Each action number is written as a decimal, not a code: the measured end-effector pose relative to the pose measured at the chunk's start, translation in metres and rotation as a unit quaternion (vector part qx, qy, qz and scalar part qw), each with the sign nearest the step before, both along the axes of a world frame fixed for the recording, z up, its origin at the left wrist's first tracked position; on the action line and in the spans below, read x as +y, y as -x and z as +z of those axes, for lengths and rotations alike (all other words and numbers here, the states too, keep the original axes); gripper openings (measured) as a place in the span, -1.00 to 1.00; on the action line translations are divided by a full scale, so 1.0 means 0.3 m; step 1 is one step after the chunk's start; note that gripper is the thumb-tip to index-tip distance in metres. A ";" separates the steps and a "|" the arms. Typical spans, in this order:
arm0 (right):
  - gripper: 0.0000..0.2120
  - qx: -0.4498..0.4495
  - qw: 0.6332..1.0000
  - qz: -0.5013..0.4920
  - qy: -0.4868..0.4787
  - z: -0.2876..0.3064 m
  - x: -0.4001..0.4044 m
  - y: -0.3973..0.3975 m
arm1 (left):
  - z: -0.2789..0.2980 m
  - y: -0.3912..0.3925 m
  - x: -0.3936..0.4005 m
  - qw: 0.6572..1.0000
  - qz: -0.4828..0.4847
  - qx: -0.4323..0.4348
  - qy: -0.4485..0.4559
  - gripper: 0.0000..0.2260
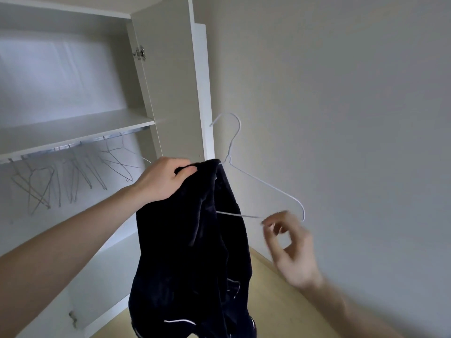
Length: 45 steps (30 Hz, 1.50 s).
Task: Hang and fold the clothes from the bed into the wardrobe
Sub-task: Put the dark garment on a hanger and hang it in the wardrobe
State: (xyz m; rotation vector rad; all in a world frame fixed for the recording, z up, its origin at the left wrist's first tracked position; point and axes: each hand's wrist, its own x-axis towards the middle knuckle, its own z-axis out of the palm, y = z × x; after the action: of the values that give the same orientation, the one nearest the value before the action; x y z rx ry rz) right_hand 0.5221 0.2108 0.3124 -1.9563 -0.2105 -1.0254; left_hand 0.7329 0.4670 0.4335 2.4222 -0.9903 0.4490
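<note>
From my head camera, my left hand [166, 179] is clenched round the top edge of a dark garment [192, 252], thumb over the bunched cloth, and the rest of it hangs straight down from my grip, with thin white piping showing near its lower edge. A white wire hanger [266, 184] is caught up in that same bunch: its neck rises beside my knuckles, its hook curls up in front of the edge of the open wardrobe door [170, 93], and its right shoulder slopes down and away to the right. The hanger's bottom wire comes out from behind the cloth and runs toward my right hand [290, 247], which is blurred; its fingers are curled, with the fingertips [267, 222] at the end of that wire, but I cannot tell whether they actually pinch it or are only near it. To the left the wardrobe [73, 128] stands open, a shelf above a metal rail [73, 145], and several bare wire hangers [73, 176] hang from the rail at odd angles. A pale wall [341, 93] fills the right side, and a strip of light wooden floor [280, 301] shows below my hands.
</note>
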 end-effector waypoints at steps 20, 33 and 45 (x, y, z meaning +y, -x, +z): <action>-0.93 0.343 0.918 -0.077 0.182 -0.089 -0.304 -0.072 | 0.115 0.011 0.155 0.994 0.045 -0.087 -0.057 -0.62; -0.91 0.218 0.973 -0.048 -0.053 0.407 -0.222 -0.154 | -0.005 0.005 0.105 0.971 0.096 -0.155 -0.154 -0.65; -0.76 0.110 0.989 -0.095 -0.034 0.496 -0.199 -0.120 | -0.025 0.069 0.150 0.978 0.054 -0.180 -0.091 -0.68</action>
State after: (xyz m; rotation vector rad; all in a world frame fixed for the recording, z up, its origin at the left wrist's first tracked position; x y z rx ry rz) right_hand 0.5579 0.1512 0.4611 -2.0376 0.1344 -0.9146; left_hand 0.7123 0.5121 0.4261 2.6234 -1.0897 0.8968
